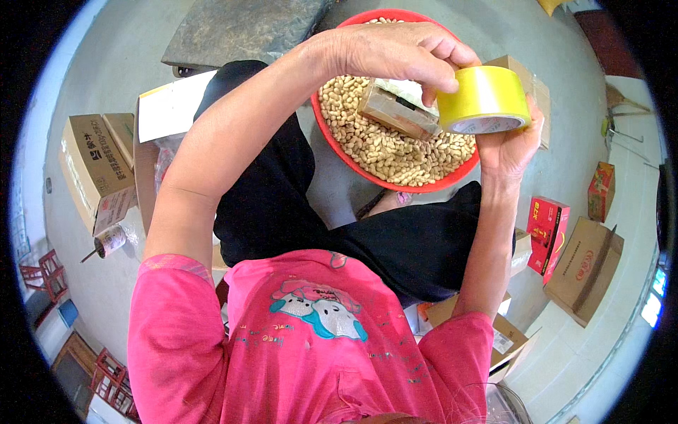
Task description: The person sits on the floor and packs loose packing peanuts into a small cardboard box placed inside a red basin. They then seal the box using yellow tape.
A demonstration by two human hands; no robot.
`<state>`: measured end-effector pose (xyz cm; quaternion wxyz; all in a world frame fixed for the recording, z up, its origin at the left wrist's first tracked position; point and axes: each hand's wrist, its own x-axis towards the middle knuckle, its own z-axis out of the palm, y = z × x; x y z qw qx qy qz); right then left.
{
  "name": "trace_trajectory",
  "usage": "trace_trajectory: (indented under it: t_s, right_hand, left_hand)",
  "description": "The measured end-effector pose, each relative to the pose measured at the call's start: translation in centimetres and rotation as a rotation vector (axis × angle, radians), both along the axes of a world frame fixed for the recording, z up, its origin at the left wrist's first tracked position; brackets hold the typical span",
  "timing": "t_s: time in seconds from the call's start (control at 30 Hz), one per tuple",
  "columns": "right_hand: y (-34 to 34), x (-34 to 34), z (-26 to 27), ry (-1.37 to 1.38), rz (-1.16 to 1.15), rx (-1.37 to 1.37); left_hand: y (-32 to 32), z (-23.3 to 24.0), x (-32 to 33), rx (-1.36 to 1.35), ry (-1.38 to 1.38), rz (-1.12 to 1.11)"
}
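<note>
A wide roll of yellow packing tape (484, 98) is held up over the right part of a red basin (339, 151). My right hand (511, 146) grips the roll from its right side and from below. From the left, my left hand (408, 55) reaches across, its thumb and fingers bent against the roll's left edge; whether they pinch a tape end I cannot tell. Below the hands, the basin holds many unshelled peanuts (392, 153). On the peanuts rests a small brown package (397, 111) with a pale top and a dark strip, partly hidden by my left hand.
Beyond my left knee is a grey stone slab (243, 32). Printed cartons (98, 159) stand on the left, by an open box flap (172, 106). To the right are a tan carton (537, 100), a red gift box (545, 233) and a flattened brown carton (582, 270).
</note>
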<state>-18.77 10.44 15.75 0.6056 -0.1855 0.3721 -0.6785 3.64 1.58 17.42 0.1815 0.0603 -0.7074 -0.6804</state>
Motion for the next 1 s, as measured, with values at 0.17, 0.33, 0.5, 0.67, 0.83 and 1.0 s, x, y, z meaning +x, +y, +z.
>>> trace_trajectory:
  t_s: [0.17, 0.33, 0.5, 0.67, 0.83, 1.0]
  right_hand:
    - [-0.7, -0.2, -0.1, 0.011, 0.038, -0.007]
    - [-1.1, 0.4, -0.1, 0.184, -0.045, 0.128]
    - [-1.3, -2.0, -2.7, 0.828, -0.142, -0.064]
    - [0.3, 1.7, 1.2, 1.247, -0.117, -0.229]
    - [0.7, 3.5, 0.7, 1.423, 0.189, -0.292]
    - [0.9, 3.1, 0.5, 1.142, 0.167, -0.238]
  left_hand:
    - [0.6, -0.2, -0.3, 0.050, 0.066, 0.036]
    - [0.5, -0.6, -0.7, 0.089, 0.055, 0.046]
    - [0.1, -1.1, -1.2, 0.217, 0.079, 0.170]
    - [-1.2, -2.5, -1.9, 0.529, 0.183, 0.264]
    - [-1.5, -2.3, -2.1, 0.580, 0.268, 0.171]
    - [-1.2, -2.1, -2.2, 0.497, 0.115, 0.274]
